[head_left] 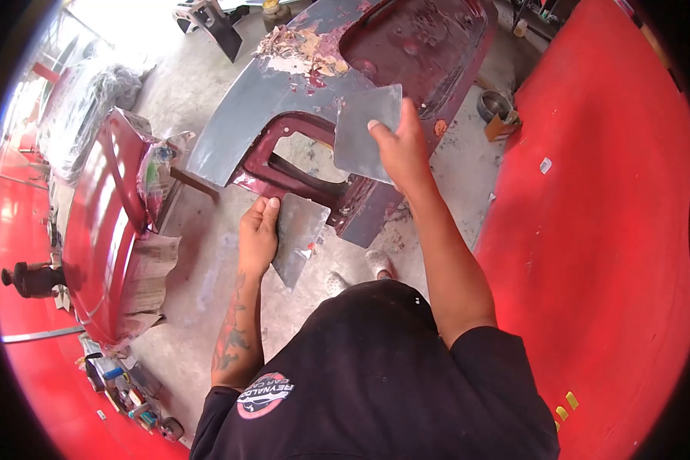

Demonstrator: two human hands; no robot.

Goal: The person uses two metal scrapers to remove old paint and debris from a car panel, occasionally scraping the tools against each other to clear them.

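In my right hand (405,152) is a thin, flat grey sheet (364,138) with straight edges, gripped along its right side with the thumb on its face. My left hand (259,236) pinches a second grey sheet (299,230) by its left edge, thumb on top. A small red and white spot shows low on that second sheet. Both sheets overlap a car body panel (230,138) in this view. The panel is partly smooth grey and partly maroon, with a rough patch of tan filler and flaking paint (303,52) at its top.
To the left stands a glossy red car part (103,222) edged with masking paper (153,280). Plastic sheeting (80,115) lies behind it. A red wall (598,230) borders the right side. Tools and bottles (134,395) lie at lower left; a dark bowl (495,106) sits at right.
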